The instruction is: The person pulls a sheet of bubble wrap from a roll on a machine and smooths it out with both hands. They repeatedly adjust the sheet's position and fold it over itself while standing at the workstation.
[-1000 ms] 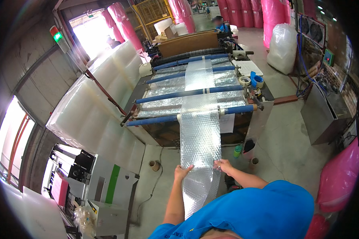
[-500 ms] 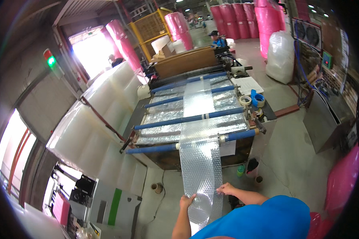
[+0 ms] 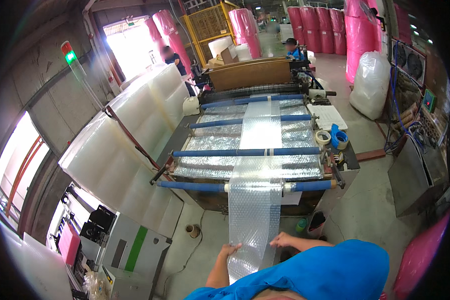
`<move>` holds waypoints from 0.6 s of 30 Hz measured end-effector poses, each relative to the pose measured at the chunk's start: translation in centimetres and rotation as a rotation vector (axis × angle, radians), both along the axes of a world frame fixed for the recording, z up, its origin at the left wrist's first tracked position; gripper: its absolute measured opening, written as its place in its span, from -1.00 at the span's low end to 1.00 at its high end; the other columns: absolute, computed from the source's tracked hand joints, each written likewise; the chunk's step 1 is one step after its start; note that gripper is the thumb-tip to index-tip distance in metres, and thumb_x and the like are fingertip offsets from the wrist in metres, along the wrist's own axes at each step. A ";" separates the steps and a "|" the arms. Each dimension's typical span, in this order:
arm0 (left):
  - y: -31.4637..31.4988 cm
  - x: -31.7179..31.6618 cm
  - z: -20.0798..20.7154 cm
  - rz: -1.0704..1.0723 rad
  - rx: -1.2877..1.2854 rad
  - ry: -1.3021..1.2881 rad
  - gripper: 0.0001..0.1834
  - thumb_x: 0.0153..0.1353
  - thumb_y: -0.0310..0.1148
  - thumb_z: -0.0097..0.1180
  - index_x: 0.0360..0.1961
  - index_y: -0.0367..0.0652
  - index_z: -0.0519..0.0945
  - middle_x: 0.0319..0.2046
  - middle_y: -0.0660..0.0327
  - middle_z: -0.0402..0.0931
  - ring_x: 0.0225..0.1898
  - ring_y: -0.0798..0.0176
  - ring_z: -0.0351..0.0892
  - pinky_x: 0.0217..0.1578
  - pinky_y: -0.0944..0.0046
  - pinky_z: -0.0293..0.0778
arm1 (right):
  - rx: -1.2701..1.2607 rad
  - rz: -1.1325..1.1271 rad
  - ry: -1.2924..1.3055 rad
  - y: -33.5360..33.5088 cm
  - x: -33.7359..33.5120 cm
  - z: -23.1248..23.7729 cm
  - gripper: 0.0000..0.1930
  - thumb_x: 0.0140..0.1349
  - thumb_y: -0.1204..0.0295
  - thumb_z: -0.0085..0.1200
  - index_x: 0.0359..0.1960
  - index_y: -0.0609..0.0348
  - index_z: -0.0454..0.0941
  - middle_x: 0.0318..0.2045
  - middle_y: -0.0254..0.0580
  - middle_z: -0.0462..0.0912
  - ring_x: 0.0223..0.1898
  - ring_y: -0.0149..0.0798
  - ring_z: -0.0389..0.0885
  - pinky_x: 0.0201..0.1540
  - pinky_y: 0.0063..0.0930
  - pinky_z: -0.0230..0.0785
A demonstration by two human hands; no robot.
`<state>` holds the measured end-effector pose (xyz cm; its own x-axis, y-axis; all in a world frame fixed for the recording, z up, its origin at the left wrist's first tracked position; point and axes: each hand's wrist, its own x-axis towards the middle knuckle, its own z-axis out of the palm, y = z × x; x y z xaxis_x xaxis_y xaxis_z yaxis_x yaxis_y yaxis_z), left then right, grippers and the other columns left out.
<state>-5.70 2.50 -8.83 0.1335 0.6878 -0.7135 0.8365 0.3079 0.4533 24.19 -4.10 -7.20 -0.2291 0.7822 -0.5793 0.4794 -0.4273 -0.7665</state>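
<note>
A long strip of transparent bubble wrap (image 3: 252, 215) runs down from the machine's front blue roller toward me. My left hand (image 3: 230, 249) grips its left edge, thumb lying on top and the other fingers mostly hidden. At the right edge, my right hand (image 3: 282, 240) is closed in a pinch on the wrap, a little farther from me than the left. Between the two hands the strip hangs slack and shiny, and its lower end is hidden behind my blue sleeve (image 3: 310, 267).
Several blue rollers (image 3: 247, 152) cross the machine bed. Tape rolls (image 3: 339, 139) lie at its right side. Large white wrapped rolls (image 3: 120, 135) stand on the left, a grey cabinet (image 3: 135, 252) nearer. Two people (image 3: 293, 50) are beyond the machine. A small cup (image 3: 192, 230) stands on the floor.
The view has turned a little, so the machine sits farther right in the picture. Both hands stay at the wrap's edges. A round outline in the wrap near my left hand no longer shows.
</note>
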 end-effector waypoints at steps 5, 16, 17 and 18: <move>3.4 3.2 2.4 0.165 0.224 -0.155 -0.17 -0.32 0.20 0.11 -0.21 -0.38 0.40 -0.27 -0.05 0.42 -0.16 0.08 0.39 -0.13 0.24 0.28 | 0.143 -0.159 -0.028 4.5 2.1 2.6 -0.75 -0.06 0.23 0.07 -0.47 0.15 0.55 -0.55 -0.33 0.55 -0.56 -0.49 0.46 -0.49 -0.59 0.32; 7.5 7.4 11.8 0.330 0.405 -0.270 -0.24 -0.37 0.08 0.22 -0.30 -0.41 0.40 -0.32 0.01 0.44 -0.25 0.16 0.43 -0.27 0.30 0.34 | 0.261 -0.706 0.524 7.9 1.6 8.6 -0.78 0.09 0.29 -0.10 -0.41 0.20 0.42 -0.48 -0.29 0.51 -0.50 -0.49 0.43 -0.50 -0.62 0.29; 7.4 7.1 10.9 0.330 0.420 -0.323 -0.23 -0.37 0.09 0.23 -0.28 -0.41 0.39 -0.32 0.02 0.44 -0.25 0.16 0.44 -0.27 0.30 0.34 | 0.262 -0.690 0.536 7.8 1.5 8.7 -0.79 0.09 0.29 -0.10 -0.40 0.20 0.41 -0.47 -0.28 0.51 -0.49 -0.48 0.44 -0.50 -0.61 0.29; 7.3 6.7 10.0 0.332 0.435 -0.375 -0.22 -0.38 0.09 0.23 -0.27 -0.41 0.39 -0.32 0.03 0.44 -0.26 0.16 0.44 -0.27 0.30 0.34 | 0.263 -0.673 0.548 7.7 1.5 8.7 -0.79 0.10 0.29 -0.10 -0.39 0.19 0.40 -0.46 -0.28 0.51 -0.47 -0.46 0.44 -0.49 -0.60 0.30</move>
<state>1.03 9.80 1.19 0.0502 0.9502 -0.3076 0.4904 0.2449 0.8364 25.66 3.62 1.55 0.1333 0.9421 -0.3078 -0.2688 -0.2646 -0.9262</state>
